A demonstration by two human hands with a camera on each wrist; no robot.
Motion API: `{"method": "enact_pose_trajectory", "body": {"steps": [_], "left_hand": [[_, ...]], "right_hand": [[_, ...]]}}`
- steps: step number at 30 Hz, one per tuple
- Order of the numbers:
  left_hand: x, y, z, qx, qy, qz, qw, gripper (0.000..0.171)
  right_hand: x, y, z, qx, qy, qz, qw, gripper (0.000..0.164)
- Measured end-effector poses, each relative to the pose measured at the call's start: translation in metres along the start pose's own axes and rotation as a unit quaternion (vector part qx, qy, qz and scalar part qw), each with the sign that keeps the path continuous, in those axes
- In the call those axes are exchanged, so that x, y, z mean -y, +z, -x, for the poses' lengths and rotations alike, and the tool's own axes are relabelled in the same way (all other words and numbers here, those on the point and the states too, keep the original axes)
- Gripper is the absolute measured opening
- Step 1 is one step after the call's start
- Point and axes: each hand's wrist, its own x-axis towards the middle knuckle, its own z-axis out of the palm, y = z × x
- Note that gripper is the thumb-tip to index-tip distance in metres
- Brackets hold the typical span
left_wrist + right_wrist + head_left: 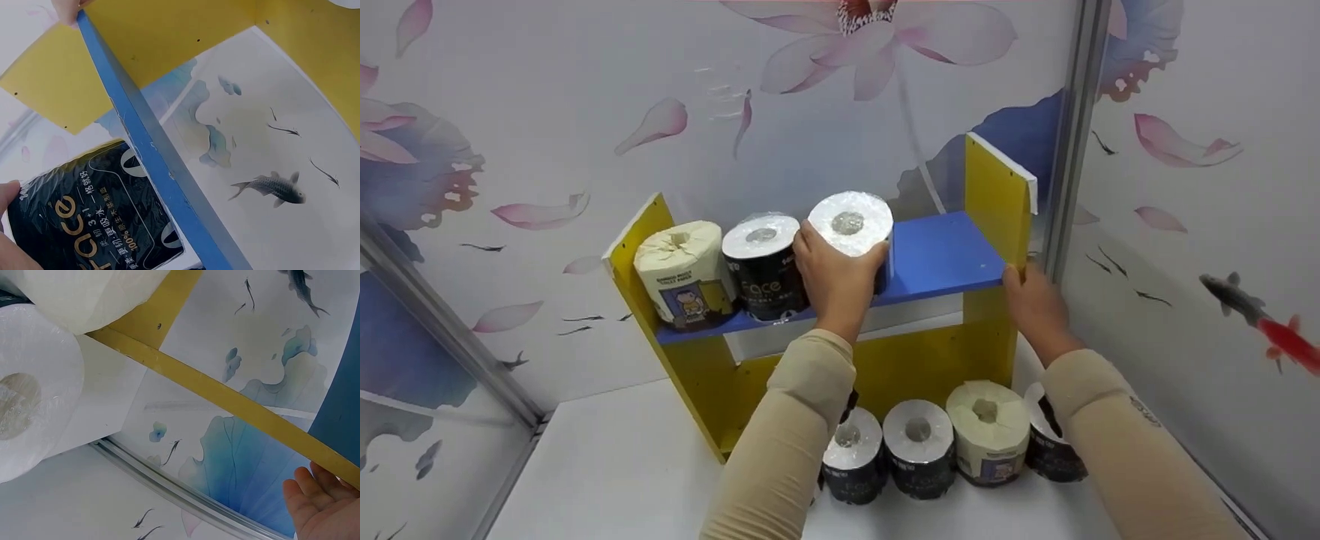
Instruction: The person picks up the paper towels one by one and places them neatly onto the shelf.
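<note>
My left hand [838, 289] grips a black-wrapped toilet paper roll [855, 204] from the front, fingers on its left side and thumb on its right. That roll stands on the blue shelf board [945, 251], right of another black-wrapped roll [769, 289] and a cream-wrapped roll [682, 281]. The left wrist view shows the held roll's printed side [95, 219] against the blue board. My right hand [1039, 307] holds the front edge of the yellow right side panel [997, 195] near the board's corner; in the right wrist view its fingers [315, 492] lie along the panel's outer side.
Several rolls stand in a row on the white table [607, 465] before the rack, among them a black-wrapped one [919, 450] and a cream one [988, 431]. Forearms partly cover this row. Printed wall panels [547, 150] enclose the back and sides.
</note>
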Motion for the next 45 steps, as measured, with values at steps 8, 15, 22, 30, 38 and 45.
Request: {"method": "enact_pose_trajectory", "body": {"steps": [8,15,22,30,38,45], "left_hand": [[-0.003,0.003,-0.002,0.0,-0.012,-0.027,0.9996,0.111],[-0.007,0.007,-0.004,0.001,-0.016,-0.055,0.9984,0.11],[-0.007,0.011,-0.008,0.004,-0.025,-0.079,0.9965,0.111],[-0.008,0.012,-0.009,-0.005,-0.025,-0.079,0.9965,0.112],[-0.009,0.019,-0.009,-0.021,-0.027,-0.092,0.9952,0.111],[-0.009,0.024,-0.008,-0.037,-0.03,-0.086,0.9952,0.11]], "right_hand": [[0.002,0.0,0.001,0.016,0.008,-0.007,1.0,0.054],[0.001,0.0,0.001,0.01,0.01,-0.007,1.0,0.052],[0.001,0.001,0.002,0.015,0.006,-0.003,1.0,0.056],[0.004,0.0,0.002,0.02,0.012,-0.007,1.0,0.056],[0.001,0.001,0.001,0.011,0.015,-0.009,1.0,0.054],[0.001,0.0,0.001,0.01,0.025,-0.01,1.0,0.056]]}}
